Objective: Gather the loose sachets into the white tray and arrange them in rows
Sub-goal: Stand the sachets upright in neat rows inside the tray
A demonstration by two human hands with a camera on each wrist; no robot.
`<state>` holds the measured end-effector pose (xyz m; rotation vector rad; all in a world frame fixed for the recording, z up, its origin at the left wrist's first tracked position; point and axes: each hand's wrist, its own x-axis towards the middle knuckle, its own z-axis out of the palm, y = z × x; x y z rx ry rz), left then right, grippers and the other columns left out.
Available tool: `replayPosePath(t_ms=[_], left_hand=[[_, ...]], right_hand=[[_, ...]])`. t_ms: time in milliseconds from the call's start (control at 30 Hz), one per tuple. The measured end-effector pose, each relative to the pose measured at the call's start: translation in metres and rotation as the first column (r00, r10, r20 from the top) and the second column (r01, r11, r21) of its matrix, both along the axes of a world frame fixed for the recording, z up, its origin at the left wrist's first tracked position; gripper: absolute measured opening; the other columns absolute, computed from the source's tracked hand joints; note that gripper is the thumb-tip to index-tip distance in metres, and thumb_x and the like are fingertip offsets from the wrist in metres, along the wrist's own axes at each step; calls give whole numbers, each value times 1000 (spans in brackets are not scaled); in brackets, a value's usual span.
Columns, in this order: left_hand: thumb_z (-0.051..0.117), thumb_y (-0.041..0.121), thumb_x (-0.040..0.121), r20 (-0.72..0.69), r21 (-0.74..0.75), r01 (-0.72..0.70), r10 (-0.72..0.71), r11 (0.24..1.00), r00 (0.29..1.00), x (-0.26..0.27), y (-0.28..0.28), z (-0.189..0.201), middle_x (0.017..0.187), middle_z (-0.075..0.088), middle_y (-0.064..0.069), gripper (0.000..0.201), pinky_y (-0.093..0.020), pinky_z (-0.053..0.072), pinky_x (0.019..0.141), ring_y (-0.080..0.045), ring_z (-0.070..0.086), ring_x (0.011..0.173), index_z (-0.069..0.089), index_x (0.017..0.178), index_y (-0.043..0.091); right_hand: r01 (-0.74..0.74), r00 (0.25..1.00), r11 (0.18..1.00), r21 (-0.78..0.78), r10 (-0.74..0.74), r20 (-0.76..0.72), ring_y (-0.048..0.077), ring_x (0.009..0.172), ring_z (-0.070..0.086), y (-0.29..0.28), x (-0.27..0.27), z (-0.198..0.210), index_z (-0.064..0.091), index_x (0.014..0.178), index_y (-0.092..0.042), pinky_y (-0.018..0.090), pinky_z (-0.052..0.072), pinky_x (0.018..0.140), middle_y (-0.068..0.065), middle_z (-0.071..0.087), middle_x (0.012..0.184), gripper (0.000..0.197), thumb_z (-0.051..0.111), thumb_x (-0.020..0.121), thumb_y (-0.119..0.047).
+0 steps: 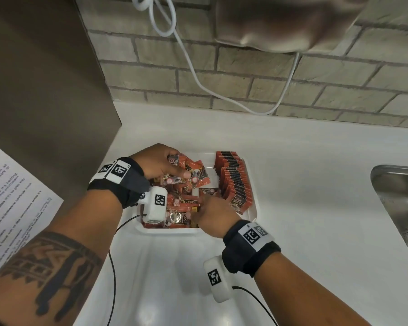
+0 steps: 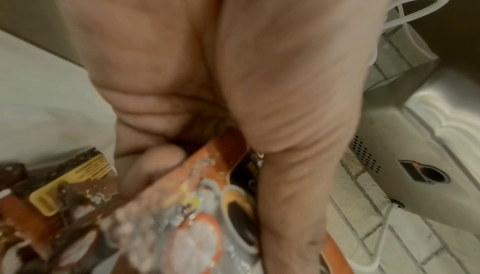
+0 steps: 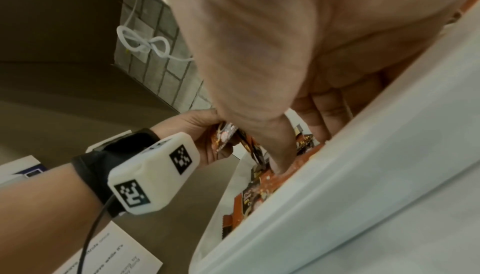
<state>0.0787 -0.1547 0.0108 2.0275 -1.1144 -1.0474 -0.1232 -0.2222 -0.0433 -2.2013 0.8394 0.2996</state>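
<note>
A white tray (image 1: 254, 198) sits on the counter. Along its right side stands a neat row of red and black sachets (image 1: 233, 177). Loose sachets (image 1: 181, 208) lie jumbled in its left and middle part. My left hand (image 1: 160, 165) is over the tray's far left corner and grips a bundle of several sachets (image 1: 193, 172), seen close up in the left wrist view as sachets (image 2: 202, 217) under the palm. My right hand (image 1: 210, 212) reaches into the near part of the pile. Its thumb (image 3: 270, 135) and fingers pinch a sachet (image 3: 303, 145) just inside the tray rim (image 3: 337, 176).
A steel sink (image 1: 400, 208) is at the right edge. A white cable (image 1: 198, 78) hangs down the brick wall behind the tray. A brown panel (image 1: 45, 90) stands close on the left, with a printed sheet (image 1: 14, 196) beside it. White counter (image 1: 304, 161) lies between tray and sink.
</note>
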Motion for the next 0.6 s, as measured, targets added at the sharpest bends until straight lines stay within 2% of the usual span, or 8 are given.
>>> replayPosePath(t_ms=[67,167,233,300,400,433,500,600], left_hand=[[91,51,60,-24,-11,-25,25,1000,999,4,1,-1,108,76,14,63,-39,47,109,-11,70,105,75,114,24],[90,49,62,-4,-3,-30,30,1000,1000,5,3,-1,108,76,14,58,-38,47,108,-10,69,104,75,113,24],[89,45,66,-7,-18,-47,47,999,999,5,3,-1,109,75,13,53,-38,48,108,-10,69,104,75,112,24],[90,44,66,-17,-31,-56,56,998,998,4,2,0,107,76,14,50,-38,49,107,-10,70,103,75,110,25],[91,60,52,-8,-39,-65,64,997,998,5,0,1,113,75,9,75,-39,48,107,-13,69,107,75,115,23],[92,58,52,-12,-44,-69,68,997,998,5,0,2,112,75,9,75,-39,49,107,-13,69,106,75,115,22],[91,46,62,-25,-57,-71,70,996,997,4,0,3,107,77,11,58,-37,49,106,-11,70,103,76,112,21],[89,37,70,-39,-88,-90,87,992,995,2,1,6,104,77,13,44,-35,49,106,-8,71,100,76,109,22]], right_hand=[[28,1000,1000,-8,-28,-8,20,85,63,1,4,-6,59,112,-15,28,50,67,-1,66,97,33,61,89,-39],[76,997,997,-11,-77,-22,21,89,59,1,6,-6,48,120,-10,27,42,61,5,65,107,40,63,91,-34],[68,997,998,-17,-69,-47,20,86,57,2,8,-6,48,122,-8,25,40,57,5,63,105,42,62,92,-35],[58,996,998,-7,-59,-63,22,90,60,3,10,-6,52,123,-11,26,45,64,4,64,108,41,60,92,-36],[38,998,999,1,-38,-58,25,101,61,6,12,-4,51,130,-15,27,45,77,6,65,120,41,57,93,-33],[19,998,1000,-10,-20,-62,25,102,60,6,12,-2,52,131,-16,28,44,78,6,64,122,41,56,94,-32],[-13,996,999,-48,9,-84,24,101,56,8,12,0,52,132,-15,28,43,80,10,58,126,40,54,96,-34],[-22,993,995,-99,10,-121,30,110,55,10,14,-2,51,136,-21,36,48,97,11,42,133,45,53,93,-38]])
